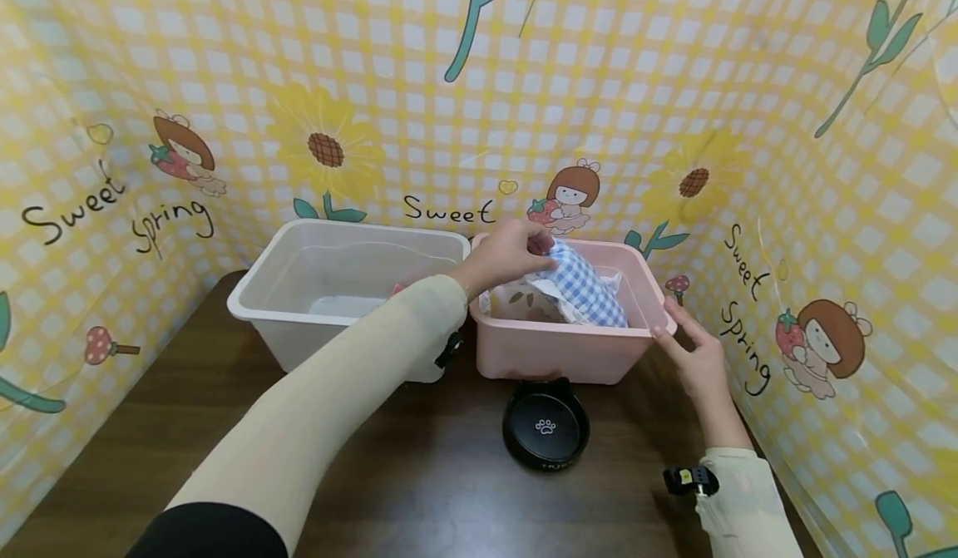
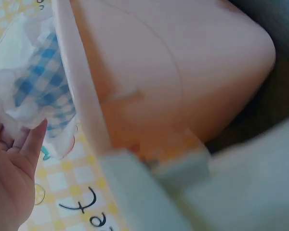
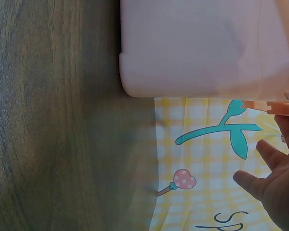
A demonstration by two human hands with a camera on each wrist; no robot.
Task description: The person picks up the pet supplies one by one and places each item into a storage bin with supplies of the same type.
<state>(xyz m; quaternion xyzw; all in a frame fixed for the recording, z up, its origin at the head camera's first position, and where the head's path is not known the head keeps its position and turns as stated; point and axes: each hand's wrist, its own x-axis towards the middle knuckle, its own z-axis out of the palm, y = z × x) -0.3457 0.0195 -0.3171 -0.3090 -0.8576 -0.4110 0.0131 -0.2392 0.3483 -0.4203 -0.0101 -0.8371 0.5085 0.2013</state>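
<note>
A blue-and-white checked cloth piece with white edging (image 1: 587,283) slants up out of the pink bin (image 1: 557,350). My left hand (image 1: 509,252) reaches over the bin's left end and pinches the cloth by its upper end. In the left wrist view, bunched white fabric (image 2: 24,45) surrounds the checked part by the fingers. My right hand (image 1: 696,358) is at the bin's right front corner, its fingertips touching the rim. Its fingers are spread and fairly straight in the right wrist view. More pale cloth with a brown leaf print (image 1: 516,300) lies inside the bin.
A white bin (image 1: 288,333) stands left of the pink one, with a small red thing (image 1: 398,289) in it, partly behind my left arm. In front sits a round black pet bowl (image 1: 546,429) with a paw print. Yellow checked sheeting (image 1: 419,109) encloses the dark wooden table (image 1: 449,500).
</note>
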